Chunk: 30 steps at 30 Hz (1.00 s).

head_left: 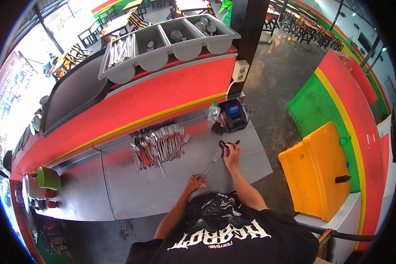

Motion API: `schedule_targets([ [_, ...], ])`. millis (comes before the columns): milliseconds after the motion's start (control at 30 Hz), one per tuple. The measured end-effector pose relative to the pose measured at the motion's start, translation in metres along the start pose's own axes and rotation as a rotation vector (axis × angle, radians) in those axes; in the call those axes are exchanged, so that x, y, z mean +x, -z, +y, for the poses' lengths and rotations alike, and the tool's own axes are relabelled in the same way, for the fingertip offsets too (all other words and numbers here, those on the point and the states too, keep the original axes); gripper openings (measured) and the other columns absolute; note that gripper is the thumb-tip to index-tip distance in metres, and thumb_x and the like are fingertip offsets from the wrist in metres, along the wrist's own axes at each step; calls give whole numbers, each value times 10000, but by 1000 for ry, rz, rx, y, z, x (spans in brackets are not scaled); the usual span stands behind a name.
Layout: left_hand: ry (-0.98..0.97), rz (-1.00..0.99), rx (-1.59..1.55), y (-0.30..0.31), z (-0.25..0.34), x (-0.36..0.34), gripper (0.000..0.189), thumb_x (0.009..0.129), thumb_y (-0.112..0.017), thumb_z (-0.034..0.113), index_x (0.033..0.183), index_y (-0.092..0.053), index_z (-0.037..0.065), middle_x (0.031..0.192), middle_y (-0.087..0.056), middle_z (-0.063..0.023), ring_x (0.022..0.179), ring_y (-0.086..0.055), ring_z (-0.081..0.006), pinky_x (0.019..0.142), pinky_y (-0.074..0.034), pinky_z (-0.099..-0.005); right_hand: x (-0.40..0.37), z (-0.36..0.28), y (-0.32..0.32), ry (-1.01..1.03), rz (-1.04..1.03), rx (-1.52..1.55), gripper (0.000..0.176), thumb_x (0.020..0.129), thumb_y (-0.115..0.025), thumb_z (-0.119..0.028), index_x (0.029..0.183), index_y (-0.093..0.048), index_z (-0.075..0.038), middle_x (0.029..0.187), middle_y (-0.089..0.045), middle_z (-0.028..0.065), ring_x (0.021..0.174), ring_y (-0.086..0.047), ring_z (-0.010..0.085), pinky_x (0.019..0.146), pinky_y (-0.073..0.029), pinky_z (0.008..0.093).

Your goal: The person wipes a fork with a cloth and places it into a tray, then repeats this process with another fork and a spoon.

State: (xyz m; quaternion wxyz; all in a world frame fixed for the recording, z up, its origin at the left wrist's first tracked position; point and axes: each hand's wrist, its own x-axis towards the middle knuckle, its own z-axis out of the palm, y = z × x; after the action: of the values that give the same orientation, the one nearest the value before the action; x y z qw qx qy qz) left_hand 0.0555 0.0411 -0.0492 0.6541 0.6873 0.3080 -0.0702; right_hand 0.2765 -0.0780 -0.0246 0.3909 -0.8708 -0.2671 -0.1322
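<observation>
The fork [215, 157], tines forward over the counter [138, 191], should handle as light, stiff and smooth, best gripped by its handle, where the left hand [196, 182] pinches it. The right hand [232, 156] curls around something dark [222, 145], unclear.

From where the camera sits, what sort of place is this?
Likely a restaurant or canteen: a divided cutlery tray on the red partition, forks and spoons on a metal counter, many chairs beyond.

Counter [134, 191]: steel
Cutlery [159, 145]: heaped, twelve o'clock from counter's middle
Bottle [214, 113]: two o'clock
Case [234, 118]: two o'clock
Tub [49, 178]: nine o'clock
</observation>
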Motion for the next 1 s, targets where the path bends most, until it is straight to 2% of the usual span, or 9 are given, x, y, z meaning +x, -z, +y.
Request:
schedule_targets([
  [100,-68,67,-50,-5,-3,-7,384,1012,-541,313,846,-649,-17,714,-719,-86,645,-710,-153,598,-551,-295,-1,11,1,-171,63,41,267,873,-692,-181,1130,-659,-114,1146,-609,97,1080,-536,347,984,-417,441],
  [233,-97,156,-15,-13,-4,-9,400,1012,-535,332,829,-662,1,709,-725,-73,632,-706,-144,604,-550,-293,-7,14,10,-264,75,189,263,894,-673,-179,1135,-655,-77,1119,-632,114,1088,-545,335,979,-409,425],
  [367,-15,210,203,-16,11,-11,442,994,-511,422,835,-700,56,701,-730,-38,654,-713,-171,652,-555,-325,-28,-21,33,-84,3,332,218,884,-687,-154,1072,-671,-45,1094,-666,118,1044,-590,312,952,-426,405],
  [433,15,213,283,-16,11,-11,445,979,-497,452,846,-718,89,704,-732,-27,687,-722,-196,688,-558,-347,-41,-49,42,67,-147,391,209,871,-700,-127,1063,-676,-50,1092,-666,116,1052,-590,305,935,-439,401],
  [533,-38,186,367,-12,-4,-3,411,965,-487,431,863,-729,114,713,-733,-27,746,-729,-227,730,-556,-377,-56,-67,38,307,-430,493,224,852,-716,-113,1066,-679,-62,1088,-666,103,1046,-589,305,930,-446,408],
  [633,-93,225,596,-8,-14,1,382,958,-482,394,866,-728,118,729,-738,-34,762,-731,-231,746,-554,-384,-68,-54,15,411,-520,448,216,838,-722,-110,1050,-697,-79,1085,-666,87,1043,-584,309,926,-456,410],
  [733,-23,204,520,-9,5,-7,377,959,-482,385,873,-721,107,756,-743,-49,748,-729,-236,747,-553,-381,-57,-52,12,407,-429,373,207,822,-729,-105,1028,-718,-96,1087,-666,73,1036,-581,311,932,-459,410],
  [867,-55,135,274,-8,2,-6,421,992,-491,412,854,-693,69,751,-738,-62,692,-719,-195,706,-555,-348,-34,-35,1,228,-263,240,190,820,-722,-92,1008,-726,-120,1071,-661,76,1023,-577,312,920,-466,404],
  [1000,-68,111,-16,-9,-1,-10,440,1013,-514,409,823,-670,45,723,-726,-49,654,-700,-142,665,-549,-313,-16,-16,1,137,-192,127,212,833,-714,-100,1044,-698,-114,1056,-652,89,1018,-569,326,902,-467,415],
])
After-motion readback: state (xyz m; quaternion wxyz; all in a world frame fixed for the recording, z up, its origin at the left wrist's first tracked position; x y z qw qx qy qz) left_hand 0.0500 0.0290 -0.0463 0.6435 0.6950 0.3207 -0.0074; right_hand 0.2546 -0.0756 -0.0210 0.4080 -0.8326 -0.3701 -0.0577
